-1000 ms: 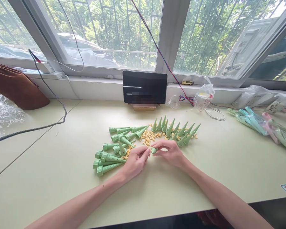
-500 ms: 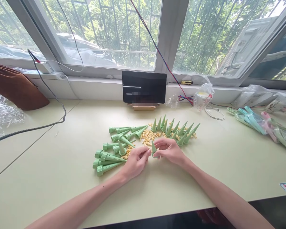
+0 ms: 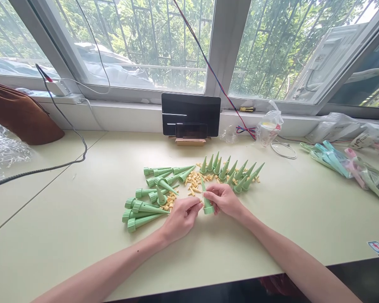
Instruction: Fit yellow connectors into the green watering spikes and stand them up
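In my right hand (image 3: 226, 199) is a green plastic plant-watering spike (image 3: 206, 201), pointed end up and ribbed cap down. Thumb and fingers grip its side. My left hand (image 3: 182, 213) pinches a small yellow plastic valve (image 3: 201, 202) right beside the spike; most of it is hidden by the fingertips. Behind both hands lies a loose pile of yellow valves (image 3: 194, 181). Several green spikes (image 3: 145, 221) lie on their sides at the left, with one standing spike (image 3: 161, 197) among them. A group of upright spikes (image 3: 223, 170) stands at the back right.
A black tablet (image 3: 191, 110) leans at the back of the pale table (image 3: 91, 248), with a phone (image 3: 192, 130) before it. To its right are a bagged cup (image 3: 268, 126) and a white cable (image 3: 284, 150). Wrapped coloured items (image 3: 333, 158) lie far right. A black cord (image 3: 50, 168) crosses the left.
The spike in my right hand has come nearer to me, showing more of its length and its cap. My left hand stays close beside it, still pinched, shifted slightly.
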`<state>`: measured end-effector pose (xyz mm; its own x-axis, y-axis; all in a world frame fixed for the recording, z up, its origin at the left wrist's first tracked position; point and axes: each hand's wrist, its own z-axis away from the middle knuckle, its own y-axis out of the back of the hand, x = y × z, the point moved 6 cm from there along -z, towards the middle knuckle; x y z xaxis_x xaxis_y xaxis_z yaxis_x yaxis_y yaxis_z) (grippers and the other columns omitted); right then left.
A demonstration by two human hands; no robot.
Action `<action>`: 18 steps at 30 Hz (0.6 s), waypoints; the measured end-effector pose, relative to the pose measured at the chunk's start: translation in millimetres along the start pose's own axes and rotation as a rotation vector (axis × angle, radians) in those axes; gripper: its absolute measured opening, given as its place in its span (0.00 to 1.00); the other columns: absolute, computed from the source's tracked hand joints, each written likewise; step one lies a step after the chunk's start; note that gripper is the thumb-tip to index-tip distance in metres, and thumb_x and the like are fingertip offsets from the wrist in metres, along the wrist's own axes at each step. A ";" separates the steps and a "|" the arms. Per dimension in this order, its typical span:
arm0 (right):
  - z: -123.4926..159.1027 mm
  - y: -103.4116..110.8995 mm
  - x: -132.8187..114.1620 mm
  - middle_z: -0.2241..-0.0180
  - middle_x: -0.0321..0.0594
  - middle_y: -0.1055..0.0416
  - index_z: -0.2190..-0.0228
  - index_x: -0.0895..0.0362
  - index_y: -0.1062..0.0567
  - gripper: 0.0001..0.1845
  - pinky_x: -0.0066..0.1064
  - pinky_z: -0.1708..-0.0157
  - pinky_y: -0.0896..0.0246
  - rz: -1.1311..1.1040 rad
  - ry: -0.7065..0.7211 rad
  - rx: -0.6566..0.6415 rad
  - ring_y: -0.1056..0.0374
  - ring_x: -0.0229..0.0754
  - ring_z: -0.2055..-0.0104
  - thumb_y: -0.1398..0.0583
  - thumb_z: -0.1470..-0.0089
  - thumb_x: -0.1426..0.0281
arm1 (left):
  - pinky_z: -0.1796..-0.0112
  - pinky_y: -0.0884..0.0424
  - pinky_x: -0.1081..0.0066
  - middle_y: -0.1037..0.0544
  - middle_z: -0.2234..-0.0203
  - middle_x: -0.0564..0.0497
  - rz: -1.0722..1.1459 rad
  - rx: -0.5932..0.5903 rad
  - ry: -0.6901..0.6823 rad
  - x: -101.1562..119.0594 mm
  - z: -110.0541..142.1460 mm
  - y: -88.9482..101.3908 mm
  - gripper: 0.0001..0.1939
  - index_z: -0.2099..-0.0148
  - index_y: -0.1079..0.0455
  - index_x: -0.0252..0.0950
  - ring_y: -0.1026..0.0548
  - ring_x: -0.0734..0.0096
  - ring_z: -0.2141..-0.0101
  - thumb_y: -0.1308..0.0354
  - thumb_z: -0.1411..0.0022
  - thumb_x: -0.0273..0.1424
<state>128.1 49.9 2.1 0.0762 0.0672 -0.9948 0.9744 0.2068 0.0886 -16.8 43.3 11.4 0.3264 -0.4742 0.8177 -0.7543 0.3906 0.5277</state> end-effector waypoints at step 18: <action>0.4 -7.8 4.0 0.71 0.37 0.25 0.65 0.57 0.22 0.18 0.26 0.80 0.35 -0.044 0.045 -0.182 0.30 0.36 0.79 0.34 0.48 0.54 | 0.79 0.47 0.74 0.40 0.86 0.58 0.219 0.088 0.178 -6.5 -1.7 5.5 0.22 0.77 0.42 0.36 0.43 0.77 0.82 0.50 0.33 0.41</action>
<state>120.8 48.2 -2.6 0.0212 0.0968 -0.9951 0.9218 0.3834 0.0569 -22.1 49.8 9.4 0.2391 -0.2374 0.9415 -0.8619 0.3947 0.3184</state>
